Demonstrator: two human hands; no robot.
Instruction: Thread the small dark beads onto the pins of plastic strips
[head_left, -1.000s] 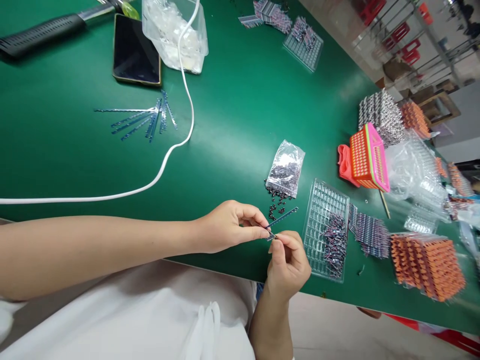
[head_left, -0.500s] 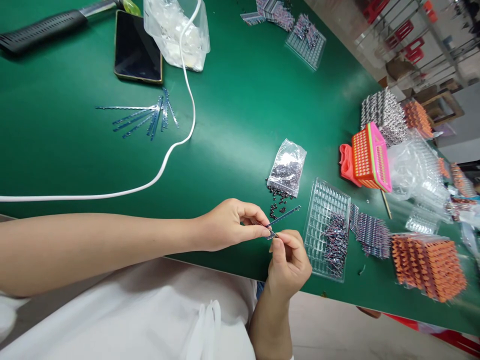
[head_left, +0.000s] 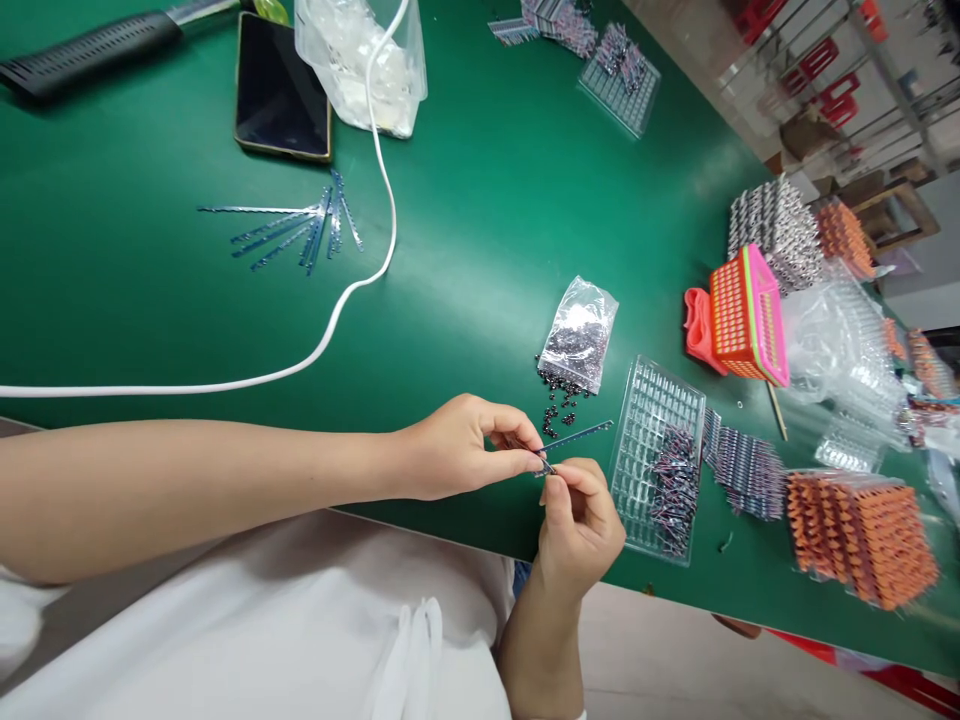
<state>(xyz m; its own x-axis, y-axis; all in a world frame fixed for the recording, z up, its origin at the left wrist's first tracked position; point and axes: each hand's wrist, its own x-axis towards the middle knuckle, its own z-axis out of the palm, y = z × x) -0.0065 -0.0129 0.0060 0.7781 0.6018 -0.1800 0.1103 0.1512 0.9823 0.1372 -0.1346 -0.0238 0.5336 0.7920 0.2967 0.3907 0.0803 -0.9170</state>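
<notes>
My left hand [head_left: 472, 448] pinches a thin blue strip [head_left: 581, 436], whose free end points up and right. Against it, my right hand [head_left: 577, 520] is closed, thumb and forefinger together on a tiny piece at the strip's near end; the piece is too small to name. Just beyond my fingers lie small dark beads [head_left: 559, 405], spilled by a clear plastic bag [head_left: 580, 335]. Right of my right hand sits a clear compartment tray [head_left: 634, 470] with a heap of thin dark and pink pieces [head_left: 675, 485] in it.
More blue strips [head_left: 311, 230] are fanned out at the left. A white cable [head_left: 337, 310] curves past a phone [head_left: 281, 90], a hammer [head_left: 97, 50] and a plastic container [head_left: 367, 70]. At the right are an orange and pink basket [head_left: 739, 315] and orange bundles [head_left: 859, 535].
The blue strip's free end has swung slightly right and down. Both hands keep their pinch. The table's objects have shifted slightly in view.
</notes>
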